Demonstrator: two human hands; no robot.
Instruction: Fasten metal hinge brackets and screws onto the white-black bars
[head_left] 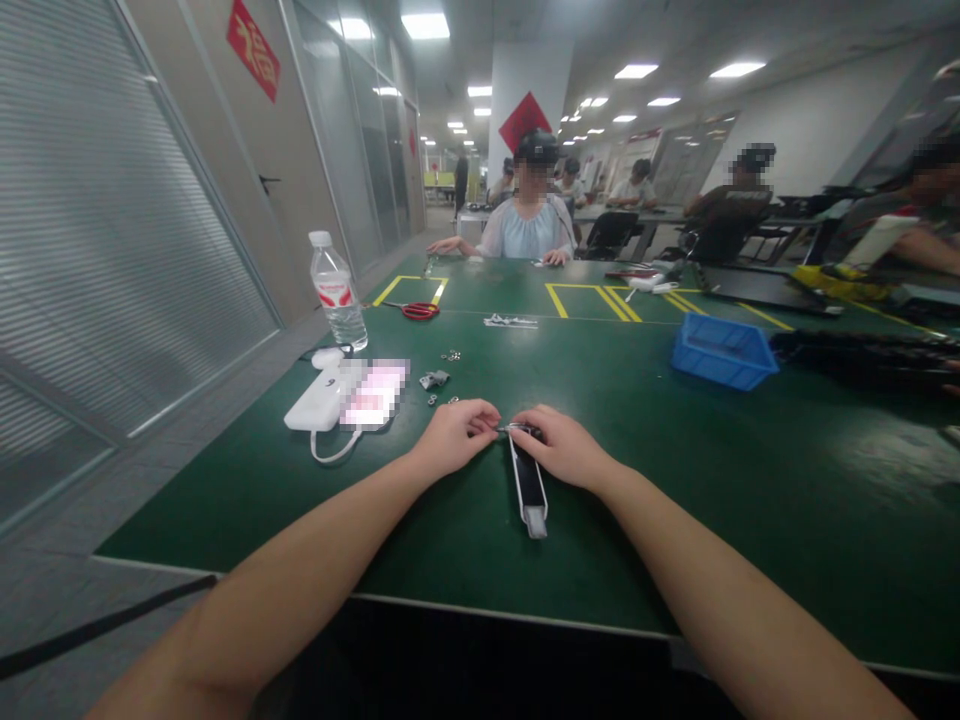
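A black strap [528, 482] with white edges and a grey end piece lies on the green table [675, 480], pointing toward me. My right hand [564, 447] is closed on the strap's far end. My left hand [454, 434] is curled just left of it, fingertips pinching a small metal part [508, 428] that meets the strap's end. Both hands rest on the table and almost touch.
Left of my hands lie a white power bank [319, 402] with a cable, small metal rings [451, 355] and a clip [433, 379]. A water bottle [338, 292], red scissors [418, 311] and a blue bin [723, 351] stand farther back. People sit at the far tables.
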